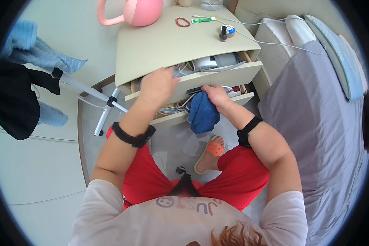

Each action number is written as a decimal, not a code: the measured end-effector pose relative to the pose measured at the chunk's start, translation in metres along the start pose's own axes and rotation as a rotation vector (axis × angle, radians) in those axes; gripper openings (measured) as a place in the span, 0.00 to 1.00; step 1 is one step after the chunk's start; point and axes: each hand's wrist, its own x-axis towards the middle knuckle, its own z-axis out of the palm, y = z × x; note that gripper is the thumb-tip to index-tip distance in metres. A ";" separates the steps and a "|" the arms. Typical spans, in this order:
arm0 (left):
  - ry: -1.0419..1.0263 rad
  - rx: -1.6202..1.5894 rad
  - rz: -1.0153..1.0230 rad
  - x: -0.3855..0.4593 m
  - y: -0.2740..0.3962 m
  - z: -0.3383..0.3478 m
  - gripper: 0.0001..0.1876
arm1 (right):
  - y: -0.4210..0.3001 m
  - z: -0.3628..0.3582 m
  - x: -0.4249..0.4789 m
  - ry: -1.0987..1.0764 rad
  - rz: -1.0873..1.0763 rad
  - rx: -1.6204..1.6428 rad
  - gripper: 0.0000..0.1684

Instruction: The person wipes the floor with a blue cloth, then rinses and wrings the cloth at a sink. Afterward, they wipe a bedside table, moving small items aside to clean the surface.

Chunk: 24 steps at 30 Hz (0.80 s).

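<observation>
My right hand (216,96) grips a bunched blue cloth (204,115), which hangs in front of the lower drawer (172,121). Its fingertips are beside a dark handle (194,90) on the upper drawer's front (227,76). My left hand (160,84) is slightly blurred, with curled fingers at the upper drawer's top edge; whether it holds anything is hidden. Both drawers are pulled out. Inside the upper one are white cables (184,68) and what looks like a blood pressure monitor (205,63) with a grey cuff and tube. Coiled cables (173,110) lie in the lower drawer.
On the cream nightstand top (153,46) are a pink kettlebell (144,12), a red beaded bracelet (182,22), a green tube (203,20), a nail polish bottle (223,34) and tape roll (230,31). A bed (301,107) stands right, a white-legged rack (83,84) with blue towels left.
</observation>
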 end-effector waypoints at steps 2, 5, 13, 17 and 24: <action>0.136 -0.002 0.208 -0.004 0.031 0.009 0.21 | 0.002 0.002 0.004 -0.014 -0.022 0.052 0.19; 0.325 0.030 0.609 0.013 0.059 0.042 0.25 | -0.002 0.003 0.000 -0.084 -0.147 0.223 0.22; 0.374 -0.097 0.427 0.042 0.063 0.061 0.29 | -0.003 0.003 0.016 -0.083 -0.122 0.050 0.24; 0.496 -0.022 0.510 0.043 0.060 0.062 0.26 | -0.008 0.005 0.006 -0.088 -0.105 0.020 0.23; 0.313 0.069 0.331 0.049 0.058 0.078 0.23 | -0.003 0.002 0.023 -0.052 -0.066 0.050 0.23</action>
